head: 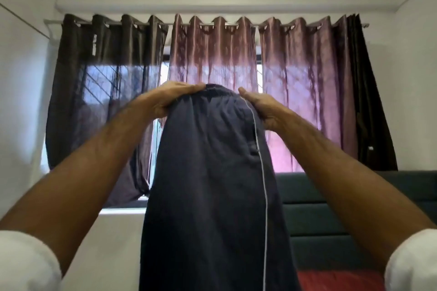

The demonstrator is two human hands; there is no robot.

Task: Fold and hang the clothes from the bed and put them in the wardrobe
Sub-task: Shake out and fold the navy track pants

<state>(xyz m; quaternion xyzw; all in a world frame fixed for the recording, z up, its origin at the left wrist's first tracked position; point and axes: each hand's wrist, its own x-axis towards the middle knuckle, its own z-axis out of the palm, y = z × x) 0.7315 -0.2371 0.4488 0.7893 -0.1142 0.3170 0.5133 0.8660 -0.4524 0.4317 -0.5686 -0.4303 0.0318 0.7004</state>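
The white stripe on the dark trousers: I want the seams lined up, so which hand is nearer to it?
Right. The right hand grips the waistband right beside the white stripe; the left hand holds the opposite side of the dark trousers, across the waistband from it.

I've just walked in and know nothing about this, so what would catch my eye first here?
First, the dark navy trousers held up in the middle of the view, a thin white stripe down one side. The left hand and right hand grip the waistband at the top. Behind them, purple and brown curtains glow with daylight from the window.
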